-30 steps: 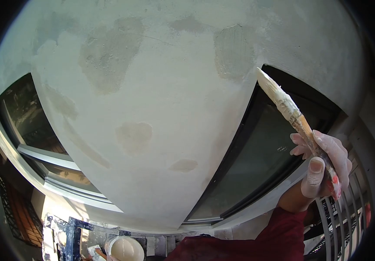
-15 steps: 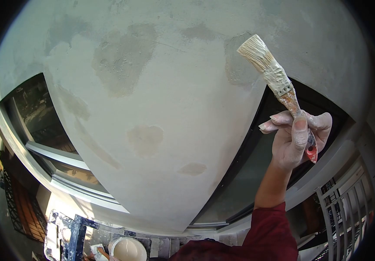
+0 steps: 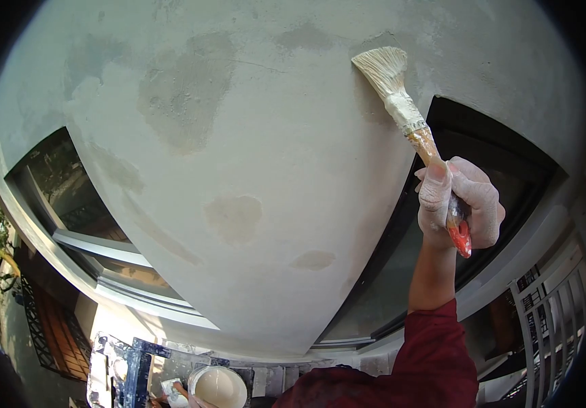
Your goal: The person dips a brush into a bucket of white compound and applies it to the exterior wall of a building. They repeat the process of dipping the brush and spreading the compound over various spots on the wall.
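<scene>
My right hand [image 3: 459,200] grips a paintbrush [image 3: 421,136] by its handle, the red tip pointing down toward the wrist. Thick off-white paint coats the bristles and ferrule. The bristles are splayed against the grey wall [image 3: 293,149], at the upper edge of a darker patch beside the right window. At the bottom edge, part of my left hand [image 3: 199,402] shows at the near-left rim of a bucket [image 3: 243,389] of cream-coloured paint; the rest of that hand is out of frame. A flat tool with a white-smeared end [image 3: 174,393] is just left of the bucket.
A dark-framed window [image 3: 490,136] is close beside the brush, and another window [image 3: 79,197] is at left. Below stands a paint-spattered blue platform [image 3: 136,374]. A metal railing [image 3: 548,326] is at lower right. Several darker patches mark the wall.
My right hand has moved slightly left and tilted, bringing the brush to the wall; its bristles have fanned out. The camera view has shifted a little.
</scene>
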